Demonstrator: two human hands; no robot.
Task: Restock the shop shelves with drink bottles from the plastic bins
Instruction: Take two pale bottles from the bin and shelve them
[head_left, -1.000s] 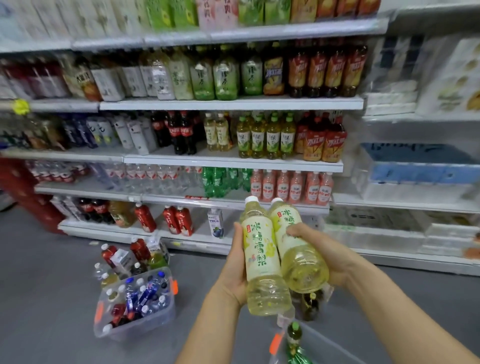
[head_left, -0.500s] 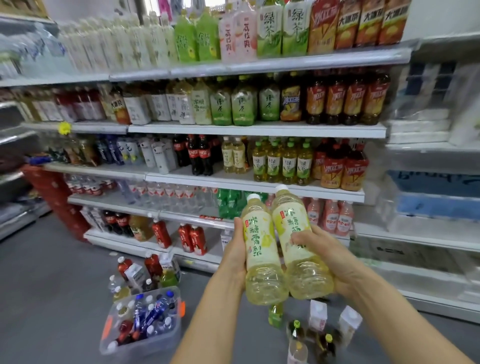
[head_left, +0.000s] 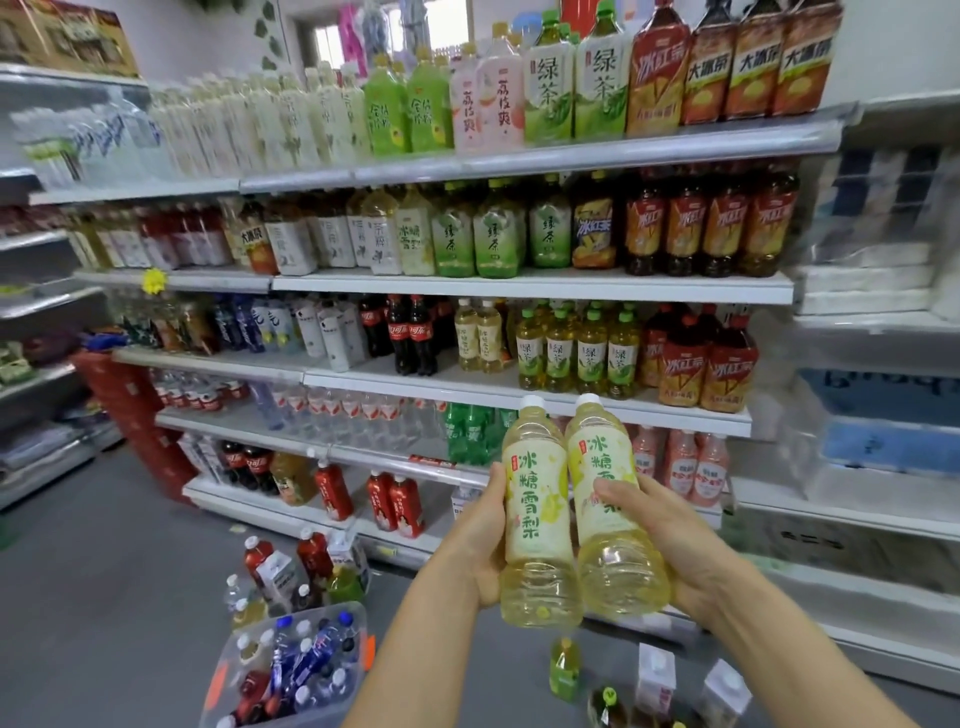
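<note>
- The left grip (head_left: 480, 540) curls round the left bottle (head_left: 537, 519) from its left side, thumb lying along the label's edge. The bottle stands upright with its white cap on top.
- The right grip (head_left: 670, 545) wraps the right bottle (head_left: 608, 499) from the right, with its fingers across the lower label.
- The two bottles touch side by side, held in the air before the shelves (head_left: 519, 283), caps level with the fourth shelf down.
- The left label reads 冰糖雪梨 — the right shows 冰糖, the rest hidden under fingers.
- On the top shelf, green bottles (head_left: 550, 78) read 绿茶 and an amber bottle (head_left: 657, 67) reads 冰红茶.
- A plastic bin (head_left: 311, 613) of mixed bottles sits on the floor (head_left: 104, 597), lower left.
</note>
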